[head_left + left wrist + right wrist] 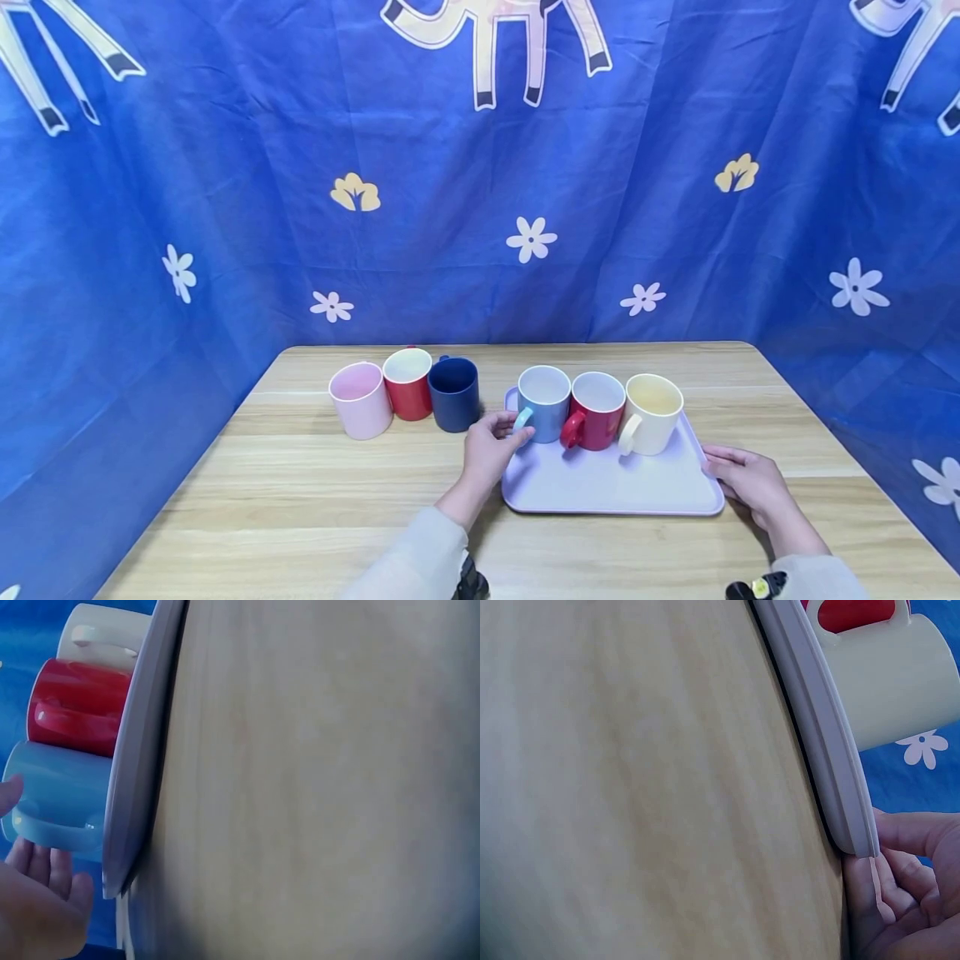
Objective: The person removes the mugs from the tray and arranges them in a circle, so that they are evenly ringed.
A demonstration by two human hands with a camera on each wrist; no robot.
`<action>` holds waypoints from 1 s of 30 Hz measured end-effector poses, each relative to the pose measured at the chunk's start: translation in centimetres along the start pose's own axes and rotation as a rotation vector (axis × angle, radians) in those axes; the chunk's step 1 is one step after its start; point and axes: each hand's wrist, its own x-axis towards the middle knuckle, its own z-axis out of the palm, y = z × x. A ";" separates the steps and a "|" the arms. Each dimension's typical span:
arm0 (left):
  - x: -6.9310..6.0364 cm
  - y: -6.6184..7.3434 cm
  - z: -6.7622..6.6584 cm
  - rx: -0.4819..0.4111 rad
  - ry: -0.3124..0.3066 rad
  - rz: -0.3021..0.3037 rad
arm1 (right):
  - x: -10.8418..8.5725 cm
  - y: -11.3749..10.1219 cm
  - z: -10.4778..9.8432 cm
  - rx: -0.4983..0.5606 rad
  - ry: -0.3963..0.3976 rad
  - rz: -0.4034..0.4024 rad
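Left hand (491,454) at the light blue mug (551,414), thumb on one side of its handle (522,419), fingers (39,866) on the other, partly spread in the left wrist view; fingertips right up against the handle, can't tell if they actually pinch it. Right hand (750,483) grips the lavender tray (600,496) at its right edge, thumb (911,829) over the rim, other fingers tucked below, so closed on the edge; can't tell if that edge is lifted at all. Tray sits on the wood-look table (337,517), right of centre. Three mugs upright on it in a row along the back part: light blue on the left, red mug (600,429) in the middle, cream mug (654,433) on the right, all handles angled toward the person and a bit left. Red and cream ones untouched by either hand. Left of the tray, straight on the table, another upright row: pink mug (363,414), second red mug (408,400) with white inside, dark blue mug (456,410) nearest the tray. Handles of the last two point away; pink one's handle hidden. Light sleeves (420,554) on both arms, black gear (471,581) at the wrists. Behind: blue cloth (450,192) printed with white flowers, yellow bushes and animal legs.
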 end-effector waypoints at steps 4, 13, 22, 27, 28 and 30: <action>0.3 -0.2 -0.1 -0.003 -0.071 -0.001 | 0.0 0.1 0.0 0.005 -0.001 -0.002; 0.9 0.4 -1.2 -0.021 -0.197 0.005 | -0.1 -0.1 0.0 -0.011 -0.004 -0.008; 1.1 0.3 -1.5 0.056 -0.186 0.062 | -0.2 -0.2 0.1 -0.018 0.000 -0.002; 1.7 -0.7 -2.0 0.048 -0.178 0.063 | -0.2 -0.3 0.0 -0.009 -0.005 -0.001; 1.7 -0.6 -2.2 0.045 -0.178 0.068 | -0.2 -0.3 0.0 -0.007 -0.007 0.000; 1.8 -0.5 -2.7 0.040 -0.180 0.078 | -0.2 -0.3 0.0 -0.011 -0.007 0.001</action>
